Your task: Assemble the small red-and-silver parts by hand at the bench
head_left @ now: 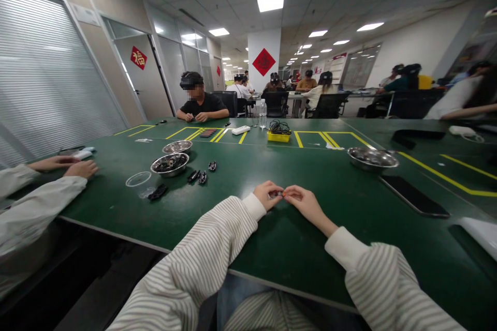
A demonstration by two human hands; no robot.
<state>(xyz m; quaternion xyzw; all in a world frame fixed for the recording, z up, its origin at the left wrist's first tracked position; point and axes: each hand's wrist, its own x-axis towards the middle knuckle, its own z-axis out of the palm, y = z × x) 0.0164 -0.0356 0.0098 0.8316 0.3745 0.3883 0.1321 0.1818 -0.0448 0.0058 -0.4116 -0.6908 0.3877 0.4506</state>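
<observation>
My left hand (267, 194) and my right hand (305, 201) rest on the green table (272, 248) straight in front of me, fingertips meeting. Both pinch a tiny object (280, 194) with an orange spot; it is too small to name. Striped sleeves cover both of my forearms. To the left lie several small black parts (200, 176) and a larger black piece (158, 192), out of my hands' grasp.
Two metal bowls (170, 164) and a clear plastic lid (138, 179) sit at left; a co-worker's hands (79, 168) rest there. Another metal bowl (371, 158) and a black phone (413, 195) lie at right. A yellow tray (278, 136), a bottle (263, 113) and a seated person (202, 101) are beyond.
</observation>
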